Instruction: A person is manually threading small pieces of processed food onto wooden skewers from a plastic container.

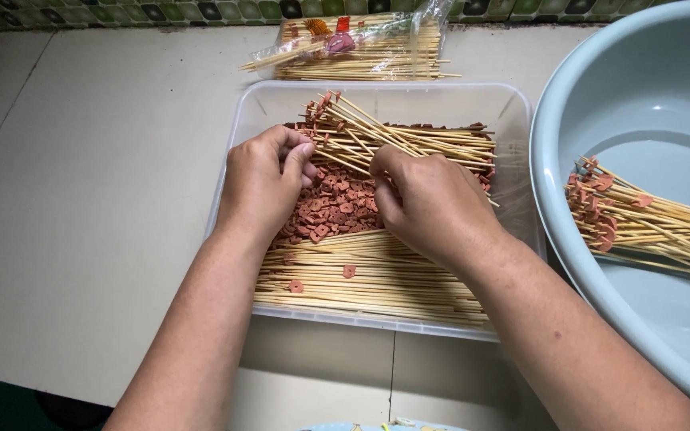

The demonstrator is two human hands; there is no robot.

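Looking down, we see both hands inside a clear plastic tray (237,128) on a pale tabletop (89,199). Our left hand (261,183) sits curled over a heap of small reddish-brown sausage slices (333,209) in the tray's middle, thumb and forefinger pressed together at the tips; what they pinch we cannot tell, it is hidden by the fingers. Our right hand (429,203) is also curled, fingertips bunched down into the slices just beside the left hand; whether it grips a stick or a slice we cannot tell.

Bare bamboo skewers (377,283) lie in a flat layer across the near side of the tray, running left to right, with two stray slices resting on them. Threaded skewers (409,140) with slices on their ends lie in a loose bundle across the far side of the tray, some tilted up over the rim, touching the back of the right hand.

To the right, a pale blue basin (640,88) stands just beside the tray, holding finished skewers (648,223) with slices at their left ends, fanned against the inner wall. Behind the tray, a torn clear bag of skewers (361,52) lies on the tabletop near a tiled wall (161,11).
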